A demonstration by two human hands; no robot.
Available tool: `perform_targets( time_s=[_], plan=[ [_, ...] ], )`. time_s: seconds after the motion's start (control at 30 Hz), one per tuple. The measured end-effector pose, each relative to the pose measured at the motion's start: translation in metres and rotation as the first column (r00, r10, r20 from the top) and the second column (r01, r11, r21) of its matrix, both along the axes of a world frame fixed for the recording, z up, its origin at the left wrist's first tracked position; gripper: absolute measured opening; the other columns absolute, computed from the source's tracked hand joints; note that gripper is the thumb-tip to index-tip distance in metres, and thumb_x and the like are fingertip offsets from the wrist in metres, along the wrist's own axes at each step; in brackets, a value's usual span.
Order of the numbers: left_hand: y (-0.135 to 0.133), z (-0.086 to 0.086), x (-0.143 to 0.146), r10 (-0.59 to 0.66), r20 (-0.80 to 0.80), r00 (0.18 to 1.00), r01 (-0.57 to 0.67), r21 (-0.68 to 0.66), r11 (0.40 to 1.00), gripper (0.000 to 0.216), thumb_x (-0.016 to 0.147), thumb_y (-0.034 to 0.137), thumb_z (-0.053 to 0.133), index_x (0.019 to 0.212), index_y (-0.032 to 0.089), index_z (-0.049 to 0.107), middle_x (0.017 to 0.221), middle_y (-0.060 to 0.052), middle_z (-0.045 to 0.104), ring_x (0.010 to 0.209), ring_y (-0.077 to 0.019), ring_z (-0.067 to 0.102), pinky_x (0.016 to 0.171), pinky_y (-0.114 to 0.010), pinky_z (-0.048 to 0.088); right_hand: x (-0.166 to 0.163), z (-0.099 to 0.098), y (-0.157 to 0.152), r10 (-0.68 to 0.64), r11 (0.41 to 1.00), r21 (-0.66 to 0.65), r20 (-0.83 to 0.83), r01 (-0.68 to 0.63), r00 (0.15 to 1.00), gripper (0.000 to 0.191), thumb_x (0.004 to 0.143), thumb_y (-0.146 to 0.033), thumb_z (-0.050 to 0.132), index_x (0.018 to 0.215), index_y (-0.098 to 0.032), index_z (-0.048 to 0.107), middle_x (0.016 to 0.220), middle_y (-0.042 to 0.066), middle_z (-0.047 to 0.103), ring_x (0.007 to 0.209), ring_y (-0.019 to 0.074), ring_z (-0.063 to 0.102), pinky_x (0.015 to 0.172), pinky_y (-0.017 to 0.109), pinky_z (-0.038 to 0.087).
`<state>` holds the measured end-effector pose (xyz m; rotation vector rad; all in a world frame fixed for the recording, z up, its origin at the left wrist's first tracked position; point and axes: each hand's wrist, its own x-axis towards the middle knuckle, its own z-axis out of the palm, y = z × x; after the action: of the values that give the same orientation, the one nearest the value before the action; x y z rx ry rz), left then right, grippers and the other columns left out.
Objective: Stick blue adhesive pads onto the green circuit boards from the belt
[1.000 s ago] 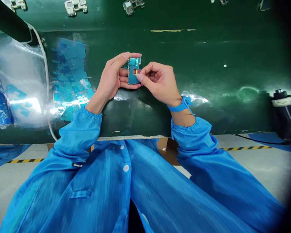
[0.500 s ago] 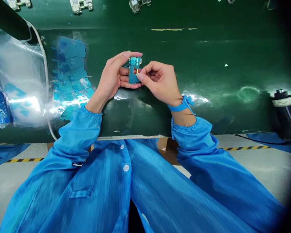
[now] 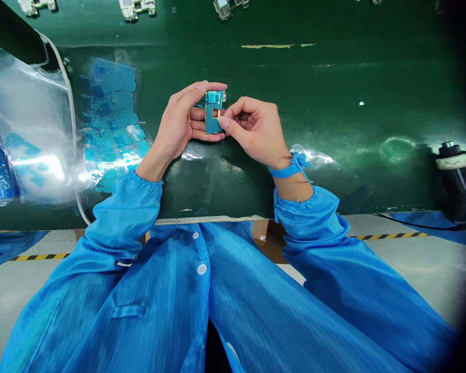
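Observation:
A small circuit board (image 3: pixel 212 124) with a blue face and a rectangular cut-out lies upright across the fingers of my left hand (image 3: pixel 174 116). The thumb and fingers hold it by its two ends. My right hand (image 3: pixel 258 127) is closed in a pinch at the board's right edge, beside the cut-out. Its thumb overlaps the edge, and the tips of the other fingers are partly hidden. Left of my hands lies a sheet of blue film pieces (image 3: pixel 114 114) on the green table (image 3: pixel 314 129).
Silvery circuit boards (image 3: pixel 137 8) lie along the far strip. Plastic bags (image 3: pixel 34 129) and a white cable (image 3: pixel 72 103) are at the left, below a dark post (image 3: pixel 15 31). A black cylindrical tool (image 3: pixel 456 176) stands at the right. A blue strap (image 3: pixel 289 168) circles my right wrist.
The silvery boards on the far strip have shifted a little to the right. My hands and the board in them stay almost in the same place.

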<state>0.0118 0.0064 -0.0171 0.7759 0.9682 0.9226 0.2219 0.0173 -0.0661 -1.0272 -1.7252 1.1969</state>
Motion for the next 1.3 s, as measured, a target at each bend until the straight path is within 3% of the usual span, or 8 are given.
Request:
perform_targets(
  time_s=[0.27,0.6,0.77,0.97,1.1,1.3],
  plan=[
    [0.0002,0.0009,0.0018,0.005,0.018,1.000,-0.006,0.011,1.000,0.047,0.110,0.049,0.058,0.138,0.015,0.073,0.099,-0.011,0.085,0.086,-0.0336,0.085,0.075,-0.040,0.073,-0.0012,0.0016,0.0001,-0.012,1.000,-0.018,-0.005,0.012,1.000,0.066,0.093,-0.086,0.076,0.095,-0.021,0.068,0.090,0.003,0.069,0.078,0.0152,0.067,0.076,0.035,0.068],
    [-0.0004,0.0002,0.0003,-0.005,0.068,0.998,0.011,-0.075,0.997,0.051,0.107,0.056,0.065,0.144,0.023,0.075,0.101,-0.007,0.086,0.097,-0.0300,0.086,0.079,-0.032,0.071,-0.0011,0.0020,-0.0002,-0.023,1.000,-0.009,0.019,0.023,1.000,0.068,0.092,-0.089,0.074,0.094,-0.021,0.068,0.091,0.003,0.069,0.079,0.0163,0.068,0.078,0.036,0.070],
    [-0.0003,0.0005,0.0018,0.009,0.015,1.000,-0.009,-0.008,1.000,0.046,0.111,0.051,0.056,0.136,0.018,0.076,0.099,-0.011,0.085,0.089,-0.0329,0.086,0.077,-0.040,0.073,-0.0011,-0.0014,0.0009,-0.036,0.999,-0.015,0.031,0.037,0.999,0.069,0.092,-0.091,0.073,0.094,-0.022,0.068,0.091,0.004,0.069,0.081,0.0177,0.070,0.082,0.039,0.071],
    [-0.0003,0.0012,0.0017,-0.001,-0.019,1.000,0.002,0.021,1.000,0.050,0.110,0.053,0.055,0.139,0.018,0.075,0.104,-0.011,0.086,0.091,-0.0352,0.086,0.082,-0.045,0.073,-0.0007,0.0006,0.0009,-0.028,0.999,-0.034,0.051,0.030,0.998,0.070,0.090,-0.093,0.073,0.095,-0.023,0.067,0.092,0.004,0.069,0.082,0.0186,0.070,0.087,0.041,0.073],
    [-0.0008,0.0045,0.0028,0.019,-0.003,1.000,-0.019,-0.016,1.000,0.045,0.114,0.048,0.049,0.133,0.018,0.076,0.099,-0.010,0.085,0.084,-0.0319,0.085,0.076,-0.041,0.072,-0.0010,0.0029,0.0002,-0.031,0.999,-0.036,0.053,0.033,0.998,0.069,0.091,-0.092,0.073,0.094,-0.023,0.068,0.092,0.004,0.069,0.082,0.0193,0.070,0.087,0.042,0.073],
    [-0.0011,0.0049,0.0021,0.004,0.008,1.000,-0.004,-0.034,0.999,0.043,0.111,0.052,0.057,0.133,0.021,0.077,0.100,-0.009,0.085,0.088,-0.0296,0.085,0.079,-0.035,0.071,0.0000,0.0000,0.0010,-0.023,0.999,-0.025,0.031,0.024,0.999,0.068,0.092,-0.089,0.074,0.095,-0.022,0.067,0.092,0.004,0.067,0.083,0.0189,0.070,0.087,0.042,0.072]
  ],
)
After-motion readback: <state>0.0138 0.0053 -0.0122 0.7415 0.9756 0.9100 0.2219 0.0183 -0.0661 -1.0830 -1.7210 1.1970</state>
